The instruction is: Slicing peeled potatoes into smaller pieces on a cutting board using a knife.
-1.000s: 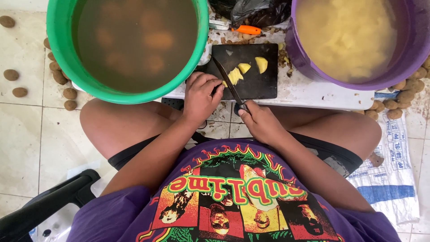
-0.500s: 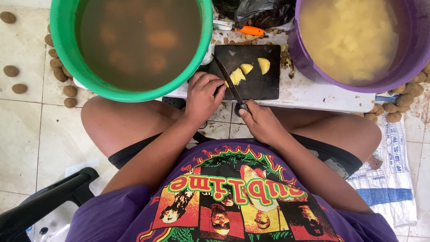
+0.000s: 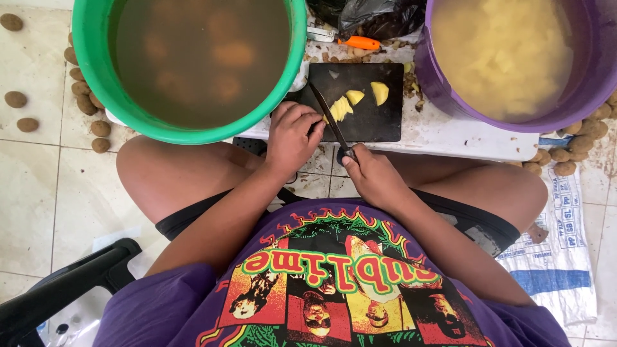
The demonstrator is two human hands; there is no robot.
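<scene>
On a black cutting board (image 3: 369, 122) lie yellow peeled potato pieces (image 3: 340, 106), with two more pieces (image 3: 379, 92) further right. My left hand (image 3: 290, 138) is curled over the near-left end of the potato, pinning it to the board. My right hand (image 3: 373, 177) grips the handle of a dark knife (image 3: 329, 117), whose blade slants up-left across the potato right beside my left fingers.
A green bucket (image 3: 96, 71) of murky water with potatoes stands at the left, a purple bucket (image 3: 437, 90) of peeled pieces in water at the right. An orange-handled peeler (image 3: 357, 43) and black bag lie behind the board. Unpeeled potatoes (image 3: 96, 128) are scattered on the tiled floor.
The view has shifted slightly. The knife blade has edged a little against the potato; both hands stay in nearly the same place.
</scene>
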